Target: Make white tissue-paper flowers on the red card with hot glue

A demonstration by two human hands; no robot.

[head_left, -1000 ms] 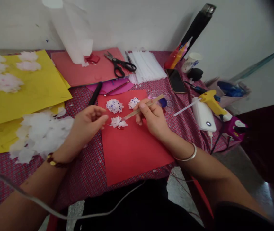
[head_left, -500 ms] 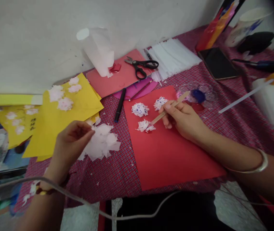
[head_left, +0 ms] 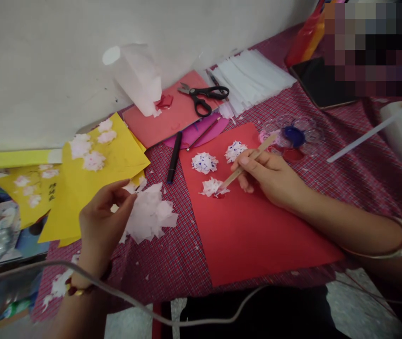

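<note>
My right hand (head_left: 267, 174) is closed round a thin wooden brush (head_left: 248, 162). Its tip touches a white paper flower (head_left: 212, 187) lying on a red sheet of paper (head_left: 253, 226). Two more white flowers with blue specks (head_left: 204, 162) lie further back on the same sheet. My left hand (head_left: 103, 219) hovers at the edge of a heap of white tissue pieces (head_left: 149, 214), thumb and fingers curled against the paper; whether it grips a piece is unclear.
Yellow sheets (head_left: 98, 174) with pale flowers lie at the left. A black pen (head_left: 174, 157), scissors (head_left: 202, 94) on pink card, white strips (head_left: 253, 77), a clear paint palette (head_left: 294, 139) and a phone (head_left: 319, 84) are around. A cable (head_left: 144, 306) crosses the front.
My left hand has moved away from the red sheet to the tissue heap at the left. The view has swung left. My right hand keeps the brush on the flower.
</note>
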